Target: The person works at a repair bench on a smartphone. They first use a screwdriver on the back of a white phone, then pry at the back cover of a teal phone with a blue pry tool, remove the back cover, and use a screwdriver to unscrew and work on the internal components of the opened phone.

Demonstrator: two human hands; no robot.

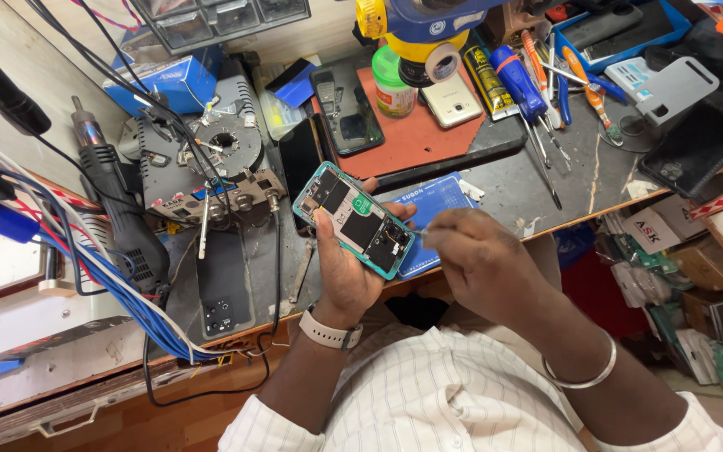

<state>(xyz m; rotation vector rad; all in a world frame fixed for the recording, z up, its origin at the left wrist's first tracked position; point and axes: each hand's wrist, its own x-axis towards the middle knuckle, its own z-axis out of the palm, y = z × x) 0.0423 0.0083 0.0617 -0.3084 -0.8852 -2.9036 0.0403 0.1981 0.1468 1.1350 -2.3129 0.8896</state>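
Left hand (346,266) wraps opened teal-framed phone (355,219), back cover off, held above tabletop (529,180) edge. Right hand (480,261) pinches thin tool, tip at phone's lower edge. Blue mat (437,201) beneath; hot-air gun (119,201) far left.

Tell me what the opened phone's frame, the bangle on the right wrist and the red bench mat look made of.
Opened phone in the left hand: teal frame with a smooth sheen, painted metal or plastic, can't tell which. Bangle: polished silver-coloured metal, judging by its bright, hard highlights. Red mat: matte and flat without glare, likely rubber or silicone.
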